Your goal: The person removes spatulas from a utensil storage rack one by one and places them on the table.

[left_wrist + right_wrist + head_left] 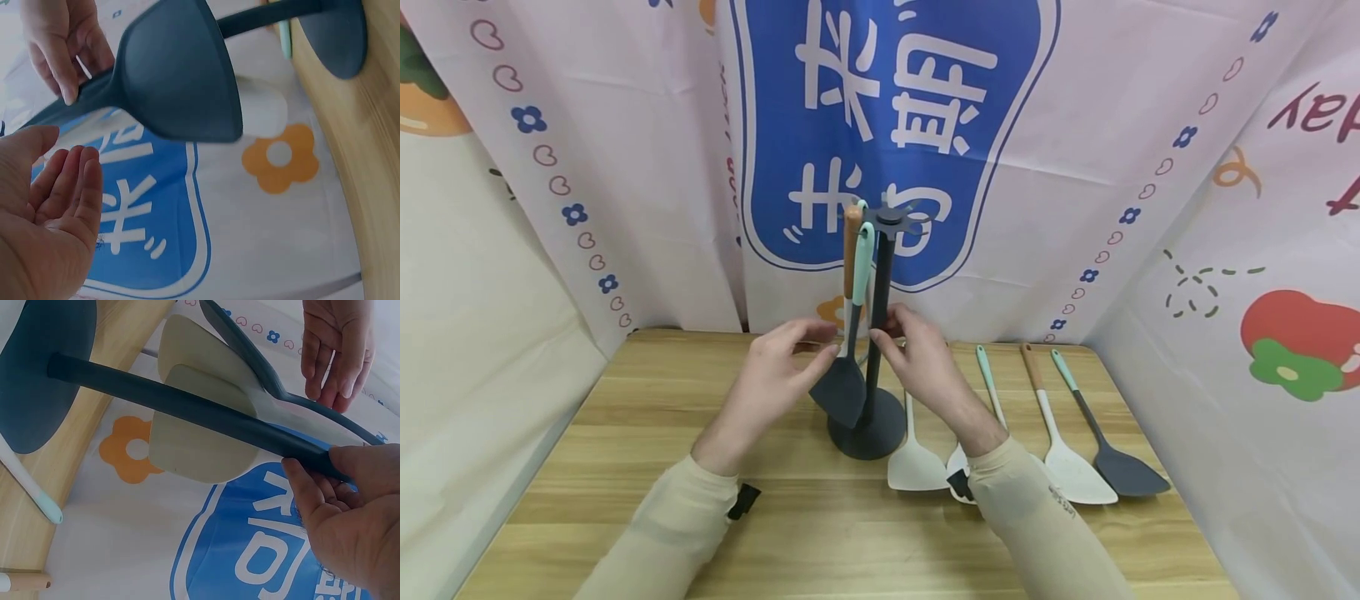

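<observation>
A dark utensil stand (867, 443) with a round base and a hooked top stands upright on the table. My right hand (921, 354) pinches its pole (187, 407) between thumb and fingers. From the hooks hangs a dark spatula (841, 390) with a mint handle end, blade down. Beside it hangs a utensil with a brown handle (852, 267). In the right wrist view, two cream blades (203, 437) hang behind the pole. My left hand (778, 367) is beside the dark spatula, fingers loosely bent; the left wrist view shows nothing in its grasp.
On the wooden table (820, 533), right of the stand, lie a white spatula (917, 467), a mint-handled utensil (988, 375) partly behind my right arm, a brown-handled white spatula (1071, 471) and a dark spatula (1127, 471). A printed cloth (662, 167) hangs behind.
</observation>
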The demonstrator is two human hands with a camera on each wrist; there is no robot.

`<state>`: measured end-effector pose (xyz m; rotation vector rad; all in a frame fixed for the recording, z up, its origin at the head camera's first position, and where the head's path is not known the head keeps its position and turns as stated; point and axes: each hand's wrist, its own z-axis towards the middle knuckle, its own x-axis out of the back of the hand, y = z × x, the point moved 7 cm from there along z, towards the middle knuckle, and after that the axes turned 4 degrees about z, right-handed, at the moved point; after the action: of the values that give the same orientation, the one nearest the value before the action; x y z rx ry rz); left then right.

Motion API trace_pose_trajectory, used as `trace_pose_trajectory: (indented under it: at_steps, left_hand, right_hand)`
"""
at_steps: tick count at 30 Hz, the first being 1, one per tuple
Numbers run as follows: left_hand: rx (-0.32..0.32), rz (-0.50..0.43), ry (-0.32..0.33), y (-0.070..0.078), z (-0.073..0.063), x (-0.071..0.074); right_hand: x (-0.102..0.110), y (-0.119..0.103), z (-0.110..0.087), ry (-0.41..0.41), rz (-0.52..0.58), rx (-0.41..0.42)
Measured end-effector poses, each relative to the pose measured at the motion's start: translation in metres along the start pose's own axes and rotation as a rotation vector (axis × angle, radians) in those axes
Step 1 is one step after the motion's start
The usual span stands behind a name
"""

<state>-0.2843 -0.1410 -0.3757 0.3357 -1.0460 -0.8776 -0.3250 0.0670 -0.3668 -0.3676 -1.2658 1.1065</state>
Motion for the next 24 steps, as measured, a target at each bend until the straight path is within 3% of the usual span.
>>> trace_pose_trajectory:
  at_steps: [11, 24]
  left_hand:
    - [0.021, -0.081, 0.02, 0.007, 0.006, -0.016]
    - [0.071, -0.132, -0.001, 0.003, 0.008, -0.021]
  right_hand:
    - [0.0, 0.0, -0.001, 0.005, -0.015, 0.002]
    - [-0.006, 0.007, -0.002, -0.011, -0.024, -0.021]
